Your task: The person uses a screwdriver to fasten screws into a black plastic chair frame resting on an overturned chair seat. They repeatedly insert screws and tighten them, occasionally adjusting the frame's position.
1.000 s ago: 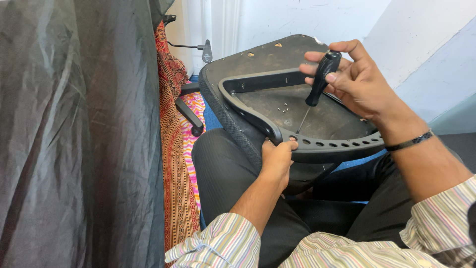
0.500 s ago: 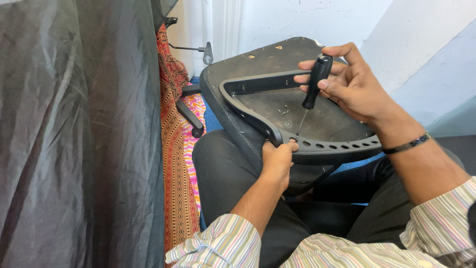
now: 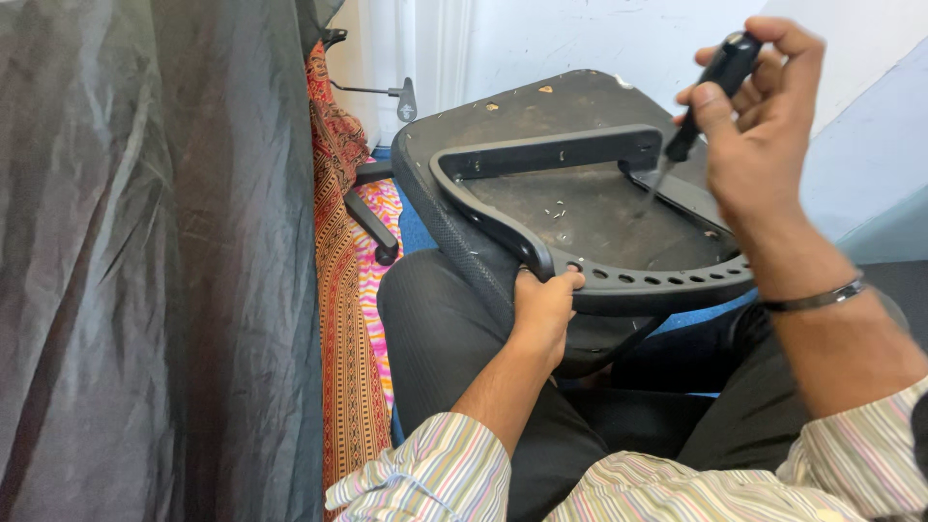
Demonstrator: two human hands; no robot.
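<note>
While the black screwdriver (image 3: 710, 87) stood tilted at about one o'clock in the view, its dark handle was clasped in the right hand (image 3: 759, 135), the grip of fingers and thumb closed around it. Its thin metal shaft slanted down toward seven o'clock, the tip just above or at the dusty underside of the chair seat (image 3: 580, 208); whether it touched could not be told. The seat lay upturned across the person's lap, its underside facing up, with a black plastic armrest frame (image 3: 541, 159) running over it in a loop. Small screws or chips were scattered on the pan near the middle. At six o'clock of the seat, the left hand (image 3: 543, 309) held the near rim, its grip clamped on the curved, perforated edge of the frame, fingers curled over the top. A dark bracelet (image 3: 812, 298) circled the right wrist, and both forearms came out of striped shirt sleeves (image 3: 435, 478) at the bottom of the view. Dark trousers (image 3: 440, 329) covered the legs beneath the seat. At nine o'clock hung a large grey-black cloth (image 3: 145, 261), and beside it a red patterned fabric (image 3: 338, 319). At eleven o'clock, near the white wall (image 3: 561, 39), a black chair base leg (image 3: 372, 227) and a lever (image 3: 382, 92) showed.
</note>
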